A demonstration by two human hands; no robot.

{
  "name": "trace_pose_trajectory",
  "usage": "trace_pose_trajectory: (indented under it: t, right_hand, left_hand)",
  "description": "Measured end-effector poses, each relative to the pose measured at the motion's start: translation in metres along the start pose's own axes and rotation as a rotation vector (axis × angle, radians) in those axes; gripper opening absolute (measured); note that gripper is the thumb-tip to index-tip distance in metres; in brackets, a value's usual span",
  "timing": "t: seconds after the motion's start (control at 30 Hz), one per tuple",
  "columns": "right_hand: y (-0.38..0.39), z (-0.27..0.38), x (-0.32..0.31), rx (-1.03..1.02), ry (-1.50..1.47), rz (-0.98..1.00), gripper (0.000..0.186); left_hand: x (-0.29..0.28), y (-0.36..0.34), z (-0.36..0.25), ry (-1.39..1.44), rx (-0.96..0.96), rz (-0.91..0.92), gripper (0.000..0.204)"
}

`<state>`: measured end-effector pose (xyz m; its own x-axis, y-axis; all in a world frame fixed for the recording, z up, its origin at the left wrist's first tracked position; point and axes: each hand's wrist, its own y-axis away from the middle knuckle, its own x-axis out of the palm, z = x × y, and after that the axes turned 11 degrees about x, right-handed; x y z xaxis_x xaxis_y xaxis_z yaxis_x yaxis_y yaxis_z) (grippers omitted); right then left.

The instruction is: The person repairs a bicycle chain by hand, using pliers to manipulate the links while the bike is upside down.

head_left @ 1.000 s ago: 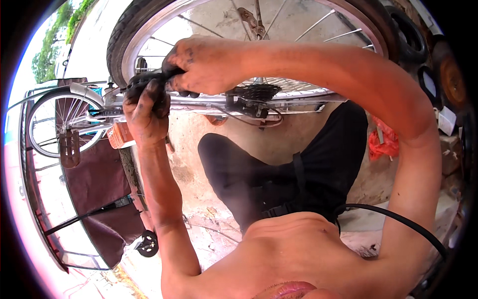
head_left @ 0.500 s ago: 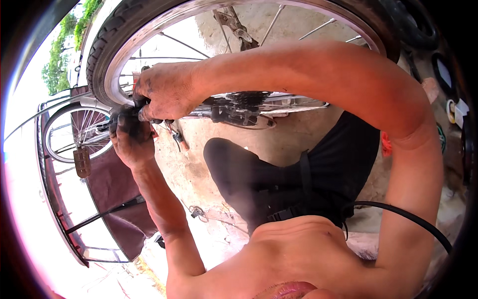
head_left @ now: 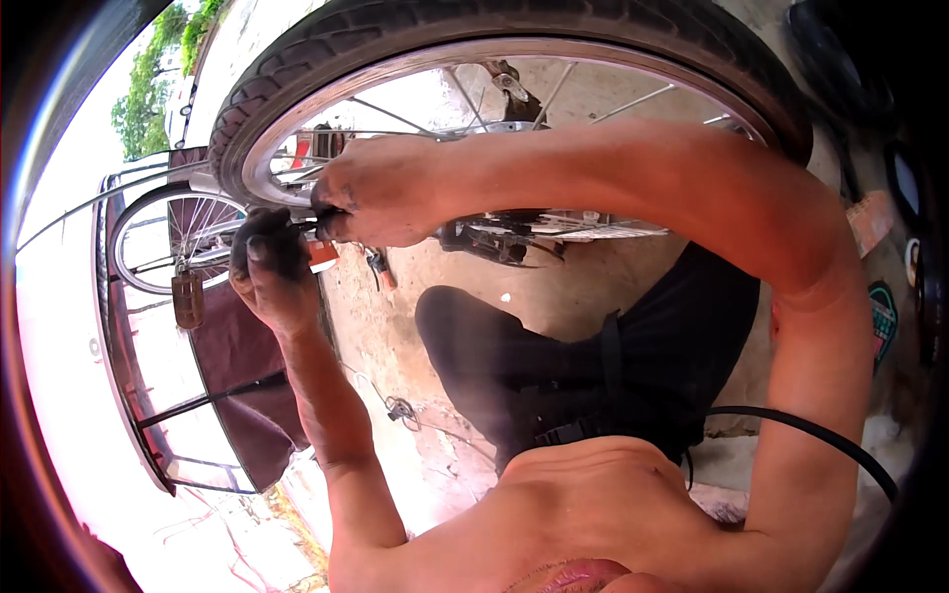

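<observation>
Left hand (head_left: 272,262): fingers curled; cannot tell what grip holds.
Right hand (head_left: 376,193): beside left; grip likewise unclear.
Wheel (head_left: 494,30): spoked, beyond hands.

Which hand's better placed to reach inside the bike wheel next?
Right, probably. The right hand overlaps the opening inside the rim in this view; the left hand sits lower and farther left, below the tyre. Depth is hard to judge.

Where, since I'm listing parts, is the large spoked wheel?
In the head view, the large spoked wheel spans the top, partly behind the right forearm, its left end above the left hand.
</observation>
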<state>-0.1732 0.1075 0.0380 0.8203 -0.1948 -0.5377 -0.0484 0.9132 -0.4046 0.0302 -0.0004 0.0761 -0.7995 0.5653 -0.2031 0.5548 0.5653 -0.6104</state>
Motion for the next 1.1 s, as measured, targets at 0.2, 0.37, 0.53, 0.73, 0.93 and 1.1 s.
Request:
trace_pose_trajectory:
  t: [0.2, 0.37, 0.53, 0.73, 0.93, 1.1]
  right_hand:
    - [0.014, 0.012, -0.009, 0.168, 0.043, 0.021, 0.019]
    - [0.021, 0.023, -0.015, 0.214, 0.023, 0.093, 0.014]
    - [0.031, 0.015, -0.007, -0.087, 0.672, 0.036, 0.022]
    - [0.022, 0.020, -0.004, 0.116, 0.275, 0.030, 0.029]
    - [0.023, 0.040, -0.007, 0.413, 0.211, 0.070, 0.031]
    - [0.028, 0.027, -0.011, 0.022, 0.582, 0.022, 0.028]
  left_hand:
    - [0.037, -0.016, -0.012, -0.116, 0.252, 0.147, 0.047]
    - [0.035, -0.018, -0.007, -0.038, 0.248, 0.236, 0.046]
    - [0.034, -0.023, -0.017, -0.050, 0.259, 0.287, 0.042]
    - [0.032, -0.028, -0.020, -0.145, 0.433, 0.509, 0.044]
    - [0.026, -0.018, -0.006, -0.049, 0.469, 0.458, 0.043]
    - [0.019, -0.018, -0.002, -0.122, 0.472, 0.464, 0.050]
